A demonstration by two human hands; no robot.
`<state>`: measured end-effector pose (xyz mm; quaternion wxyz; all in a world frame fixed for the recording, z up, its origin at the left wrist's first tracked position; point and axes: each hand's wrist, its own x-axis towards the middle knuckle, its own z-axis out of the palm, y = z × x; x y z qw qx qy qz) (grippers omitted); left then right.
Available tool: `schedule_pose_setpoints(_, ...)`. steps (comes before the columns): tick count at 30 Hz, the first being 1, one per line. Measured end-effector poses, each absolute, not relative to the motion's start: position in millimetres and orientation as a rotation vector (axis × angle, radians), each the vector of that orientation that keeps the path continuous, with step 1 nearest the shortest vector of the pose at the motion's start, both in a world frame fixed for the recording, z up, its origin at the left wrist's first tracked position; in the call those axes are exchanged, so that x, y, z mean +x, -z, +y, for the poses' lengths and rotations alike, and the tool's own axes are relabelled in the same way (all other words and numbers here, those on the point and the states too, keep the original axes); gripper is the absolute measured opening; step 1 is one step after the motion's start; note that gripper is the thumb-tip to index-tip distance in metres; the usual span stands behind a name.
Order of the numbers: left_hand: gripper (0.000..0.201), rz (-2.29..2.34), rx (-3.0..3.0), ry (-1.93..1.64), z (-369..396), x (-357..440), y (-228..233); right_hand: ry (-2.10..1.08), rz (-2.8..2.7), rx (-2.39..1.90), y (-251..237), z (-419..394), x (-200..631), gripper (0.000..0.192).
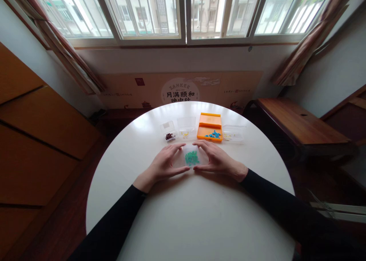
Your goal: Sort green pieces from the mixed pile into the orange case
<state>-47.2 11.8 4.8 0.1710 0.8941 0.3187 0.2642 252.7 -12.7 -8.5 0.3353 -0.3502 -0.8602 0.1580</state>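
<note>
Ahead of me, past the table, a tan cardboard panel (pixel 183 89) leans along the wall under the window. Its white round emblem (pixel 182 93) reads "ZANKEE" in an arc, with large Chinese characters "月满颐和" below and a second line partly hidden by the table edge. The smaller print elsewhere on it is too tiny for me to read.
</note>
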Motion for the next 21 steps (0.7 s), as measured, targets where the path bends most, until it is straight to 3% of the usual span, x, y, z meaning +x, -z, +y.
schedule_pose_setpoints(8, 0.075, 0.913, 2.571, -0.697, 13.0, -48.6, -4.4, -0.4, -2.225, -0.96, -4.5, -17.2, 269.8, 0.08)
schedule_pose_setpoints(21, 0.066, 0.973, 2.587, -0.599, 14.8, -47.9, -2.2, -0.336, -2.19, -1.083, -0.1, -43.6, 372.8, 0.069)
